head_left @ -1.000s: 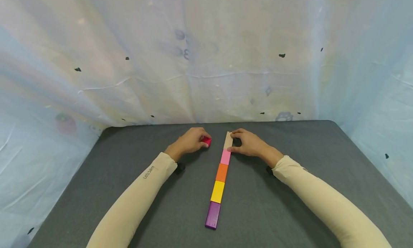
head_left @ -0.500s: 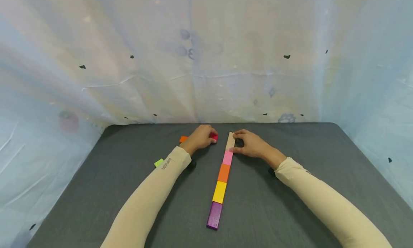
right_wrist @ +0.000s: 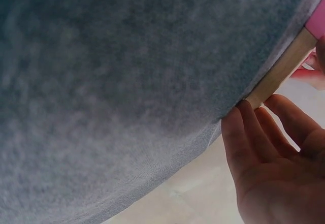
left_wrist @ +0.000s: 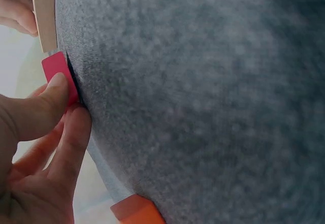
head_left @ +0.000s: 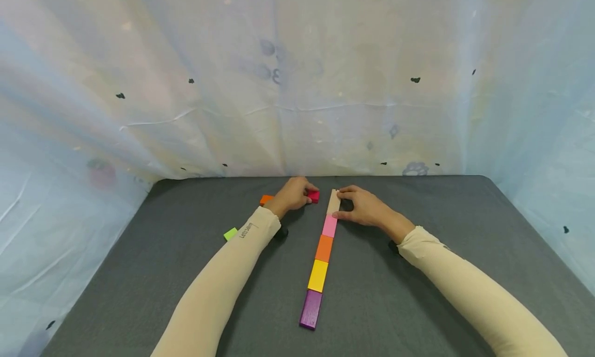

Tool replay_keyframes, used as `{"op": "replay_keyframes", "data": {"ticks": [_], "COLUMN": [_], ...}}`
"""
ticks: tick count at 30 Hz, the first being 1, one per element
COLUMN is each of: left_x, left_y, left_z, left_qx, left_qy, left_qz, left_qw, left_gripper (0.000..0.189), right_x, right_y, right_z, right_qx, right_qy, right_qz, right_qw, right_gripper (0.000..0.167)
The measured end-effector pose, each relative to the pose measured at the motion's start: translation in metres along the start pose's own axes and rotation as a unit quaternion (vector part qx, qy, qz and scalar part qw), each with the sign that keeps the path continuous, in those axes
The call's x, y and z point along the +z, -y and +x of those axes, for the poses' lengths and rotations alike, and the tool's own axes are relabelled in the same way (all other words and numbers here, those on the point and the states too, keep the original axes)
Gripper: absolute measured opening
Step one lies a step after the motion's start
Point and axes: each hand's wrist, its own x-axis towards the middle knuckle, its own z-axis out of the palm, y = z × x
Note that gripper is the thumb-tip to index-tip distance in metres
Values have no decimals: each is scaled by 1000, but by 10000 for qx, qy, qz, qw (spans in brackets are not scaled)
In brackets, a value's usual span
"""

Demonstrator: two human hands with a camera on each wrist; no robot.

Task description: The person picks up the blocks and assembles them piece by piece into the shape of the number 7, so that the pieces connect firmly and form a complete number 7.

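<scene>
My left hand [head_left: 294, 193] pinches a red block [left_wrist: 60, 71] between thumb and fingers, low over the dark cloth. The red block is just left of the far end of a straight row. That row runs from a purple block [head_left: 311, 309] nearest me through yellow [head_left: 318, 275], orange [head_left: 324, 248] and pink [head_left: 329, 225] blocks to a plain wooden block [head_left: 332, 204]. My right hand [head_left: 364, 207] holds the wooden block from its right side, thumb near the pink joint and fingertips at the far end. In the right wrist view, the fingertips [right_wrist: 246, 107] meet the wood's end.
Left of the row, another orange block [head_left: 266, 200] lies partly behind my left wrist. A lime-green block [head_left: 230, 234] shows beside the left sleeve. The grey-covered table [head_left: 400, 305] ends at a pale hanging sheet [head_left: 325, 88] at the back and sides.
My left hand has carried the red block rightward and slightly away, closer to the row's far end. The second orange block and the green block have come into view. The right hand stays put.
</scene>
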Motion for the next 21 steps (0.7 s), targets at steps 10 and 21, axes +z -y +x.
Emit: {"op": "replay_keyframes", "data": {"ticks": [10, 21], "left_x": [9, 9], "left_y": [-12, -19], "left_z": [10, 13], "left_qx": [-193, -197], "left_qy": [-274, -169], "left_qz": [-581, -415], "left_qw": [9977, 9988], "left_gripper": [31, 34], "right_x": [-3, -4], "right_y": [-1, 2], "right_z": [-4, -8], "right_qx": [-15, -87], "right_qy": [-9, -87], "right_qz": [49, 35], "right_qw": [10000, 9999], "right_gripper": [73, 72]}}
